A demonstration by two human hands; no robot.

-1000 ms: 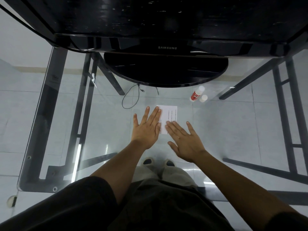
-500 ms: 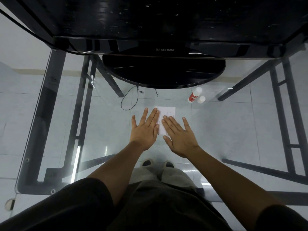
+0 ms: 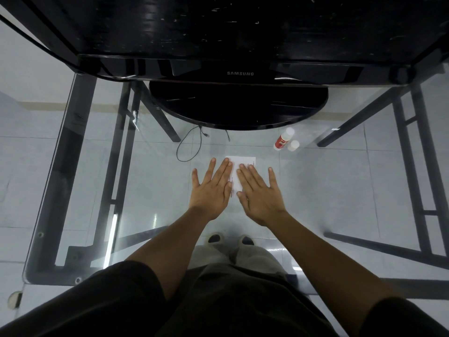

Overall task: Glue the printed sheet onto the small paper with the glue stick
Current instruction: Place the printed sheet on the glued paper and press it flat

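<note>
A glass-topped table [image 3: 150,181] on a black metal frame stands over a pale tiled floor, with the round black base of a monitor [image 3: 239,103] at its far edge. At centre, both hands lie flat and spread, palms down, grasping nothing. The left hand [image 3: 212,188] rests with its inner fingers over the left margin of the printed sheet [image 3: 243,164]; the right hand [image 3: 261,193] covers the sheet's nearer right part, its fingers crossing the printed lines. Only the far strip of the sheet and a narrow band between the 2 hands show. The small paper is not separately visible; it cannot be told whether it lies beneath the sheet.

The pose reads as pressing or smoothing the sheet down, so the task appears near its end, though no glue can be seen on the paper. The sheet's long axis runs away from the person, roughly in line with the forearms.

Outward and to the far right, well apart from the sheet, the glue stick [image 3: 283,141] lies tilted with its white cap [image 3: 293,145] off and just beside it. The right hand is the nearer of the 2 to both. Should the stick need capping, that hand would reach forward and to the right, leaving the left to hold the sheet. A thin black cable [image 3: 187,152] loops to the far left of the left hand.
</note>
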